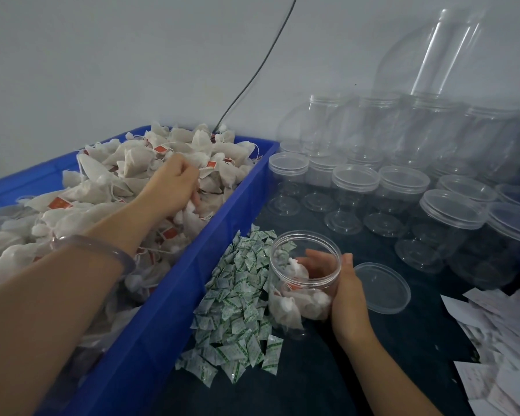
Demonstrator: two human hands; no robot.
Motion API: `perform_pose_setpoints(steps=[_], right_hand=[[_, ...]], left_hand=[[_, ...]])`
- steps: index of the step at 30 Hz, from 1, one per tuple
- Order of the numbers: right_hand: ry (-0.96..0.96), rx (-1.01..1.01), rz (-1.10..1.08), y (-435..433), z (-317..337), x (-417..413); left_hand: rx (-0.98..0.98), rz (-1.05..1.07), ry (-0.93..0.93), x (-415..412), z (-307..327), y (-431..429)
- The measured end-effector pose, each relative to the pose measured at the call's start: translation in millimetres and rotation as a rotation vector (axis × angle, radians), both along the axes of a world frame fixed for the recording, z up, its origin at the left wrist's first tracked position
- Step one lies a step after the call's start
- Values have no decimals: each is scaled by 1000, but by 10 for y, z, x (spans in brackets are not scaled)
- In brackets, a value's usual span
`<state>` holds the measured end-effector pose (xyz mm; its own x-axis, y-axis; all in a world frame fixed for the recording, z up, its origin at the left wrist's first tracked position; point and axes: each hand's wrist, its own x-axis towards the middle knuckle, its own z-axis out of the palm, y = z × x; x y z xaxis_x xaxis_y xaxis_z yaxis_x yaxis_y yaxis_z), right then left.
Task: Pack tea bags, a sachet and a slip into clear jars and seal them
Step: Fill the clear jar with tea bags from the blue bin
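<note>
Both our hands are at work in the head view. Our left arm stretches forward over the blue crate, a clear bangle round the forearm, and our left hand is turned palm down on the heap of tea bags, its fingers curled into the pile and closing on a few of them. Our right hand comes in from below right and grips the open jar on its right side, thumb up by the rim, the other fingers showing through the clear wall. The jar stands on the dark worktop just beside the crate, with several tea bags already lying in it. A pile of green-printed sachets lies touching the jar on its left. A loose lid rests flat just to the right of our right hand. White slips are scattered at the right edge, and rows of empty jars stand behind, against the wall.
</note>
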<state>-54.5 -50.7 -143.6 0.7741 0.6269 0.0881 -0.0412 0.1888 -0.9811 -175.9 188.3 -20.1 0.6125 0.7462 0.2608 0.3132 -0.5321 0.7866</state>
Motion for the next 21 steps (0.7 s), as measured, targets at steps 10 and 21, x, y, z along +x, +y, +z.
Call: perform_pose_setpoints(steps=[10,21], right_hand=[[43,25,5,12,-33,18],[8,23,37,2,-52,44]], left_hand=[[-550,-462,-708,313,718,-1022],[132,-618,219,283,129,-1262]])
